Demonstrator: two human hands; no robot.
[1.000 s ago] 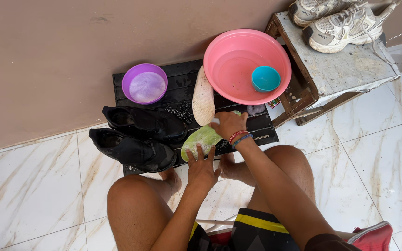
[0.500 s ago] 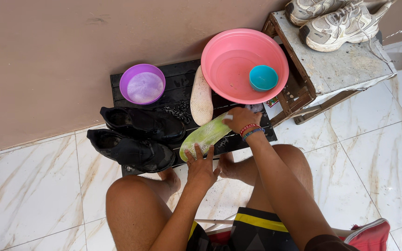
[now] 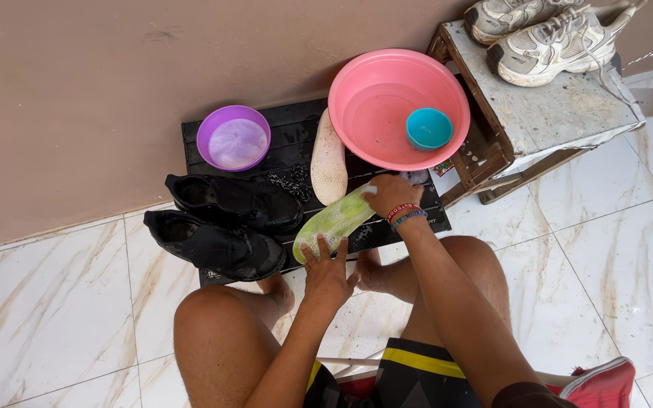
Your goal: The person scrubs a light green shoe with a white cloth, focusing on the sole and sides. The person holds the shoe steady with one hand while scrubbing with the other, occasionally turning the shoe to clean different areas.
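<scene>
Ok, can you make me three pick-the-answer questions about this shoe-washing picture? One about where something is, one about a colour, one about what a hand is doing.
1. Where is the small teal cup?
A. in the pink basin
B. on the floor
C. in a shoe

2. What colour is the small bowl by the wall?
A. yellow
B. purple
C. white

3. What is the left hand doing?
A. hanging free
B. holding a shoe
C. pressing on the green insole

Answers:
A: the teal cup sits in the pink basin.
B: the small bowl is purple.
C: the left hand presses the green insole.

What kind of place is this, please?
Probably a tiled spot at a home, by a wall, used for washing shoes: marble-look floor tiles, a pink basin, black shoes on a dark mat.
</scene>
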